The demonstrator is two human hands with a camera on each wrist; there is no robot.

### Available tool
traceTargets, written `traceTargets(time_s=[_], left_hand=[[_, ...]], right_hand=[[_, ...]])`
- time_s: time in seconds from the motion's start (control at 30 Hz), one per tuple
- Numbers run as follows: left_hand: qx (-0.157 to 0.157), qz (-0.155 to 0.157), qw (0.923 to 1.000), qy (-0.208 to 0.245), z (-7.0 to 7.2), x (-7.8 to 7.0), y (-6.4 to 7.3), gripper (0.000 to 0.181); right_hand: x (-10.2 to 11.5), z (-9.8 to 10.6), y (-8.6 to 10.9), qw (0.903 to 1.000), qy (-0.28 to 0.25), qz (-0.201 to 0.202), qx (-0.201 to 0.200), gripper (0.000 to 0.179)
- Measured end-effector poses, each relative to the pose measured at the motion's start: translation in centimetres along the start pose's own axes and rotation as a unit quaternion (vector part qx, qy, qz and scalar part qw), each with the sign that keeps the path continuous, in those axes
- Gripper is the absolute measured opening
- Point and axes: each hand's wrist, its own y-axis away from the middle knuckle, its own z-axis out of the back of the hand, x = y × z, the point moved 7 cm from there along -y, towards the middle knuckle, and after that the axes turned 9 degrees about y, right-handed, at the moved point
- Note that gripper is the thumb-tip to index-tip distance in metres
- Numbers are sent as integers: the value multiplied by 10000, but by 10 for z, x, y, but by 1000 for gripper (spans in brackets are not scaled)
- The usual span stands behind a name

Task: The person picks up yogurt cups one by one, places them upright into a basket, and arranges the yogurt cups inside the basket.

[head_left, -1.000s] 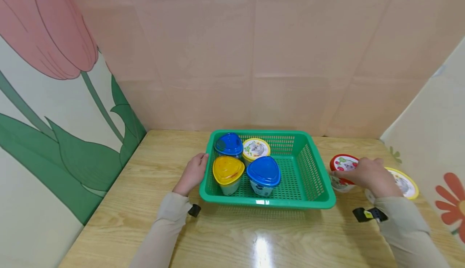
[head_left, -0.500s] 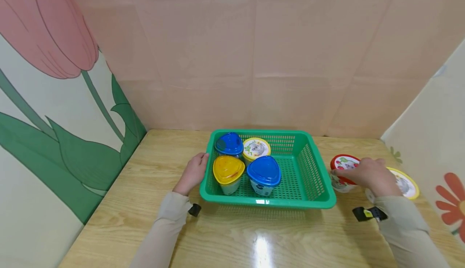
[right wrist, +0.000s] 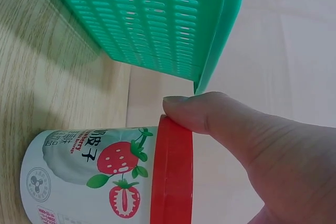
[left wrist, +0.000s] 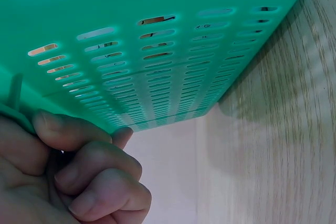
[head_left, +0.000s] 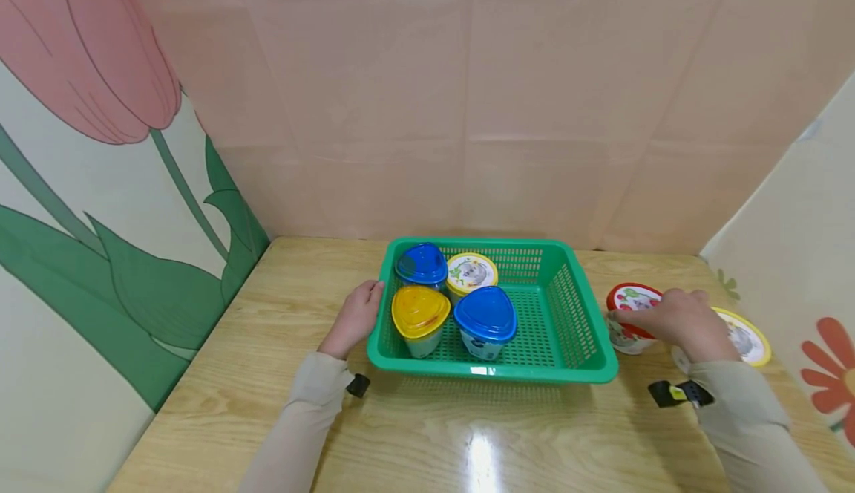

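Note:
My left hand (head_left: 355,316) grips the left rim of a green plastic basket (head_left: 594,315), its fingers (left wrist: 100,177) curled at the edge in the left wrist view. To the basket's right stands a white yogurt tub (right wrist: 105,166) with a red lid and printed strawberries. My right hand (head_left: 691,324) holds this tub from above, the thumb (right wrist: 194,109) against the lid's edge. The other fingers' hold is hidden. Inside the basket, towards the left, are two blue-lidded tubs (head_left: 485,315), a yellow-lidded tub (head_left: 420,312) and a round, yellow-rimmed tub (head_left: 471,273).
Partly behind my right hand is another tub with a yellow-rimmed lid (head_left: 744,338), near the right wall. A pink covering (head_left: 427,107) hangs behind the wooden table (head_left: 414,441). The right half of the basket shows its bare slotted floor.

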Motion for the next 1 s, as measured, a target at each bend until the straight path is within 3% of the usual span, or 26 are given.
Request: traceTargets(time_s=[0.3,0.77,1.0], left_hand=[[28,34,10000,33,-1,1,0,45],[56,55,10000,29,-2,2,-1,45],[59,69,10000,-23,-2,1,-1,46]], right_hand=[[2,6,4,9997,-71,147,-164,103],[4,16,7,9994,-138,5,-328,108],[9,24,11,9971,-191,89,-732,108]])
